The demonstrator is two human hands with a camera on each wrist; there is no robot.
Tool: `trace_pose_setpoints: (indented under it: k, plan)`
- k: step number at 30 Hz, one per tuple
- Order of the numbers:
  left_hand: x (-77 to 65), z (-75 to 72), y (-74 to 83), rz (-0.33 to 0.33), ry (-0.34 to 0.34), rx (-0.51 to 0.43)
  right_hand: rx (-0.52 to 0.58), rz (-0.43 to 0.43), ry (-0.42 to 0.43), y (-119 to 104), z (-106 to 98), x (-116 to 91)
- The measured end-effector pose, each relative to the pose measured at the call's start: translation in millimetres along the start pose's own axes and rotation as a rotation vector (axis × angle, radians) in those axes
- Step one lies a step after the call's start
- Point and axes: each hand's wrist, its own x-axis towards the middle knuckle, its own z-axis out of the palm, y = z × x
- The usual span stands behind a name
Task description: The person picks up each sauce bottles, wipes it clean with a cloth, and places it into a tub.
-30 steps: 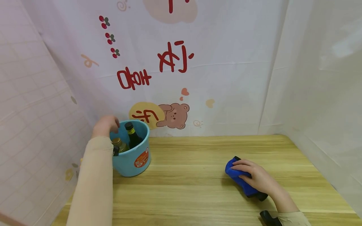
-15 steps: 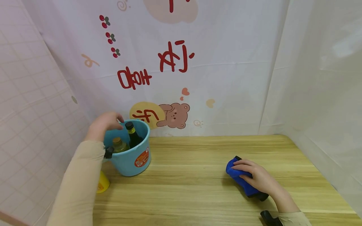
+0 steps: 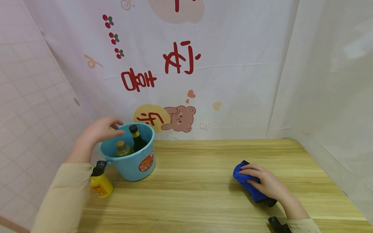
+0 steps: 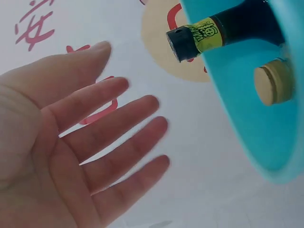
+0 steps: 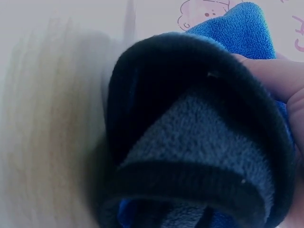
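Observation:
My left hand hovers at the left rim of a light blue bucket, holding nothing; the left wrist view shows its fingers spread and nearly straight. Inside the bucket stand a dark bottle with a black cap and yellow neck label, and a bottle with a tan cap. Over on the right, my right hand grips a folded blue cloth with dark edging, on the table. The right wrist view shows the folded end of the cloth, grey inside with black binding.
A yellow bottle with a black top stands left of the bucket, close to my left forearm. The wood-grain table meets a printed white curtain at the back. More sheeting hangs along both sides.
My left hand and forearm have shifted left from over the bucket, uncovering its left rim and the yellow bottle. My right hand stays on the cloth.

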Motion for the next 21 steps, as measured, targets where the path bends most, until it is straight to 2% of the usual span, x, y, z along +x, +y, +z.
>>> trace_pose_setpoints:
  k: [6, 14, 21]
  plan:
    - [-21.0, 6.6, -9.9, 0.013, 0.102, -0.033, 0.007, 0.003, -0.004, 2, 1, -1]
    - [-54.6, 27.8, -33.9, -0.019, 0.299, -0.123, 0.018, 0.010, -0.014, 3, 1, -2]
    - [-85.2, 47.1, -60.0, -0.106, 0.417, -0.238, 0.011, -0.015, 0.008, 4, -1, 0]
